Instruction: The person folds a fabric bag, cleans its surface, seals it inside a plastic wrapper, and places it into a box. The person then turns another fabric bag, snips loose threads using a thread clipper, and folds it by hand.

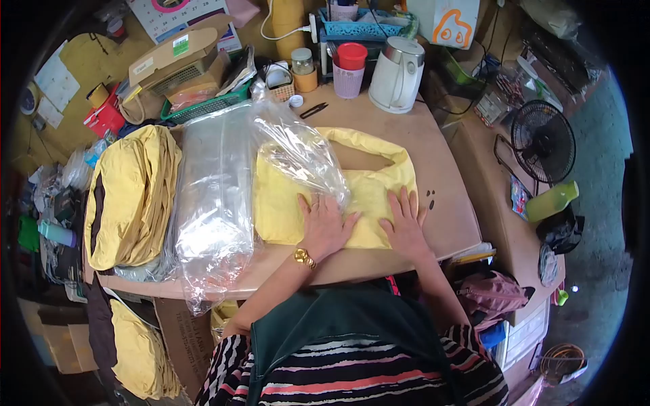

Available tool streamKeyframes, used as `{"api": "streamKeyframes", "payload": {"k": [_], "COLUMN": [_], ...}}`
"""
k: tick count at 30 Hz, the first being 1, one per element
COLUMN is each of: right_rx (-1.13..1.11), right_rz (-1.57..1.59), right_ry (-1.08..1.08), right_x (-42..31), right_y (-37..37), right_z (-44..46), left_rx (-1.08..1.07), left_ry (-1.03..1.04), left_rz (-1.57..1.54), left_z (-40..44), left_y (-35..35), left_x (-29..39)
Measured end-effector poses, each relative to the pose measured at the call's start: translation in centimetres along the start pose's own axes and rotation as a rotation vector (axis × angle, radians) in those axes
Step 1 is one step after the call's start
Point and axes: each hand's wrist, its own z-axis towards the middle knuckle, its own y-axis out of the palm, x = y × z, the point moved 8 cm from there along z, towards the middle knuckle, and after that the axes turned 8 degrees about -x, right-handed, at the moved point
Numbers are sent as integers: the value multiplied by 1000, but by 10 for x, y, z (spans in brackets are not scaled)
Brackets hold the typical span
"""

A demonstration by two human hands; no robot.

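A yellow fabric bag (pixel 369 196) lies flat on the table, its wide handle loop toward the back. My left hand (pixel 325 220), with a gold watch on the wrist, rests spread on the bag's lower middle. Its fingertips touch the end of a crumpled clear plastic bag (pixel 298 145) that covers part of the yellow bag's upper left. On the right side of the yellow bag, my right hand (pixel 406 220) lies flat with fingers apart. To the left sits a pile of clear plastic sleeves (pixel 215 183), beside a stack of folded yellow bags (pixel 135 196).
At the back stand a white kettle (pixel 397 74), a pink cup with a red lid (pixel 350 71), jars and a green basket (pixel 210 105). Small black scissors or snips (pixel 314 110) lie near them. A black fan (pixel 543 142) stands right. More yellow bags (pixel 139 348) are below left.
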Motion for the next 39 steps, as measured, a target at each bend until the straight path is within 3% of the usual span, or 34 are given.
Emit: {"api": "streamKeyframes", "payload": {"k": [3,4,5,7,10,16,19,23,25,27,29,31,32,34,35,36,38,39], "right_rx": [-63,-108,-116,-22,77,399,570,450,342,416,366,218,65,-201,-307,-301,-917,-919], "right_rz": [306,434,436,-54,-239,-39,110,-58,90,148,-10,-60,-65,-106,-142,-139,-65,-66], "right_ry": [-253,-397,-400,-462,-573,-764,-661,-754,-677,-726,-835,-906,-911,-872,-831,-838,-681,-696], "right_x": [21,23,30,28,7,-2,-19,-13,-13,-43,-90,-154,-169,-185,-190,-198,-199,-196], "right_y": [-35,-43,-41,-37,-40,-51,-67,-55,-74,-110,-139,-161,-149,-118,-101,-99,-53,-28], "right_z": [-24,-29,-28,-26,-9,6,9,-1,-9,-18,-21,-2,16,60,85,105,125,142], "left_rx": [-84,41,158,201,189,198,224,207,167,118,130,62,-26,19,-107,17,286,355], "left_ry": [37,69,98,21,-100,-63,-18,-7,-39,-58,104,202,287,329,105,-49,-351,-355], "left_rz": [21,70,117,186,229,163,134,57,129,207,116,271,-238,-669,-709,-725,-792,-631], "left_z": [2,-4,-13,-21,-23,-14,-16,-4,-1,1,-4,-11,-17,-28,-29,-45,-88,-109], "left_y": [19,7,-2,-3,-4,-8,-7,-3,-13,-11,3,32,36,6,-14,-45,-105,-150], "left_x": [-25,-21,-18,-23,-36,-51,-49,-70,-65,-59,-36,-26,-29,-30,-46,-73,-127,-139]}}
